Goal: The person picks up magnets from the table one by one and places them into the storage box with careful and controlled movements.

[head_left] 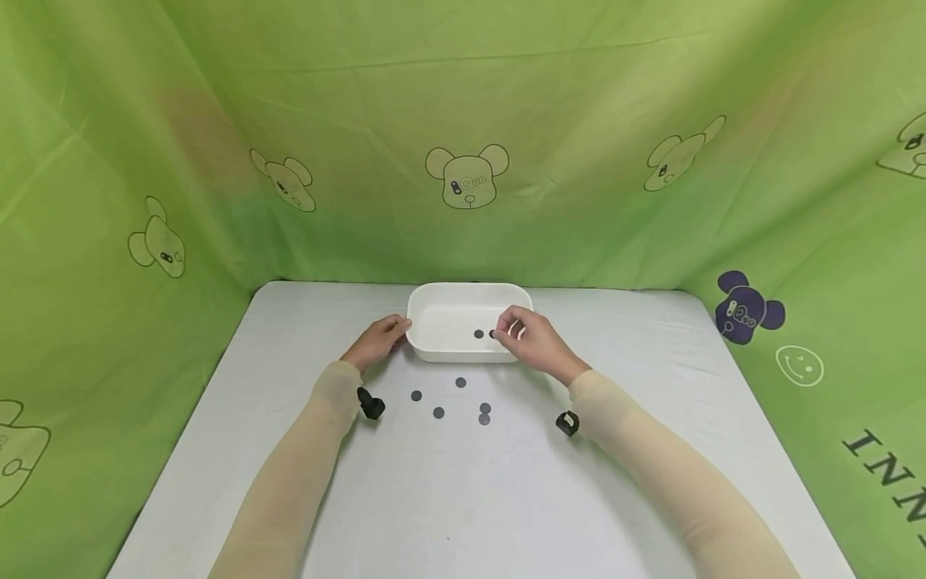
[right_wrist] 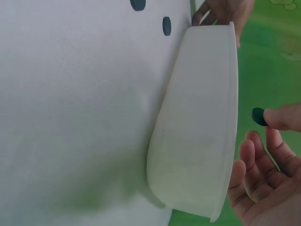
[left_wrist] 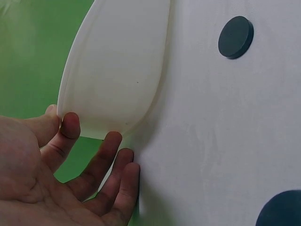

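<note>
A white plastic basin (head_left: 469, 356) stands at the back of the table. At its left end my left hand (head_left: 381, 338) pinches the rim between thumb and index finger, with other fingertips (left_wrist: 113, 136) along the outer wall. My right hand (head_left: 534, 339) is over the basin's right front part, pinching a small dark round disc (right_wrist: 258, 117) at its fingertips. Inside the basin, another dark disc (head_left: 478, 334) shows on the bottom, left of the right hand. In front of the basin, several like discs (head_left: 438, 412) lie scattered on the table; two of them (head_left: 485, 408) touch or nearly touch.
The table has a white cloth (head_left: 463, 498). Green curtains (head_left: 347, 241) with bear-head prints hang behind it and along both sides. Each wrist wears a small black camera mount (head_left: 371, 404), and both forearms are in pale sleeves (head_left: 289, 482).
</note>
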The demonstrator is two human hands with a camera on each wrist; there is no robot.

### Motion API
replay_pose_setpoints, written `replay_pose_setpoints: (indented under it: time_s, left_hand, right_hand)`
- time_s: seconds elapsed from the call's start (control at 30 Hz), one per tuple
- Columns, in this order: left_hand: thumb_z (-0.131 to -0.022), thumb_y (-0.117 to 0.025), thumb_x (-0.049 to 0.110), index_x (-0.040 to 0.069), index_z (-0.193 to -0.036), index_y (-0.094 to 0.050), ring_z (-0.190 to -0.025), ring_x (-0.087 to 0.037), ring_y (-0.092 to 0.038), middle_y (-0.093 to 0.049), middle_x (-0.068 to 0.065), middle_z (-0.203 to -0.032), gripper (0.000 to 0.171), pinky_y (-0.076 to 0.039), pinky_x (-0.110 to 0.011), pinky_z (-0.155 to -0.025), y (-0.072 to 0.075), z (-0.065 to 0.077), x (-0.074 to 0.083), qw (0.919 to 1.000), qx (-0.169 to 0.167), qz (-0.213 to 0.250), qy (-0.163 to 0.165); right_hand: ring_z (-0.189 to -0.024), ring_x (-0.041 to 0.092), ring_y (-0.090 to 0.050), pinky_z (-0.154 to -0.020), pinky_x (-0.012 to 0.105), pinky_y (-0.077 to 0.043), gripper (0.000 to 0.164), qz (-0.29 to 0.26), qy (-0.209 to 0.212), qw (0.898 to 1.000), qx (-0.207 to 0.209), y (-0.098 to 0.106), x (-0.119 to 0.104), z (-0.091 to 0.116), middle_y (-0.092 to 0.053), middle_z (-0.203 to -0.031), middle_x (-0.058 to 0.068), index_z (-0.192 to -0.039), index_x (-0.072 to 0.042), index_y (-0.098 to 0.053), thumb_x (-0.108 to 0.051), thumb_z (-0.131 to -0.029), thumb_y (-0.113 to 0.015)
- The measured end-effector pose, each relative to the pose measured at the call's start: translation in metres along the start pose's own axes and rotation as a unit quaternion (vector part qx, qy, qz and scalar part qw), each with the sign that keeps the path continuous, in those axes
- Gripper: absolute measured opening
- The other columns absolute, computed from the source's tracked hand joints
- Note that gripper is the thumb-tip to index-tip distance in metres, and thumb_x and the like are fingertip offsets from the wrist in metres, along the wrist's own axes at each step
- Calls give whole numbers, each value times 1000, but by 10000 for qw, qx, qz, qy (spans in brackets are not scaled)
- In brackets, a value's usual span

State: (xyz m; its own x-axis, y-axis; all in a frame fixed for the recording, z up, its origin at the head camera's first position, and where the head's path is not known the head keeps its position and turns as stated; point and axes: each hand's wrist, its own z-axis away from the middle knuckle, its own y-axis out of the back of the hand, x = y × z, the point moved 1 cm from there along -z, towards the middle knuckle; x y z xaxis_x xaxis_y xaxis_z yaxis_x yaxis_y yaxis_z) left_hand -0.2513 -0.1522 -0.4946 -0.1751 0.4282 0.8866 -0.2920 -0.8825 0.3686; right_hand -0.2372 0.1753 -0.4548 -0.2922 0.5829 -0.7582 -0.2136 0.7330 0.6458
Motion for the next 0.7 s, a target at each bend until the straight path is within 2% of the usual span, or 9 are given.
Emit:
replay_pose_setpoints:
  time_s: [0.43, 0.7]
  left_hand:
    - [-115, -51, 38, 7, -106, -61, -104, -21, -54, -60, -11, -113, 34, -46, -32, -95, 0, -1, 1, 10000, 8, -23, -55]
    - [-115, -52, 38, 6, -109, -62, -105, -23, -55, -61, -12, -113, 34, -46, -34, -95, -1, -1, -2, 10000, 41, -34, -64]
  right_hand:
    - [-91, 22, -62, -81, 33, -50, 9, -122, -210, 9997, -72, -10, 7, -20, -68, -99, 8, -102, -6, -65, -11, -101, -73]
    - [-88, 22, -60, -79, 33, -49, 9, 20, -308, 9993, -222, -19, 12, -29, -68, -98, 7, -101, -7, -66, -13, -101, -73]
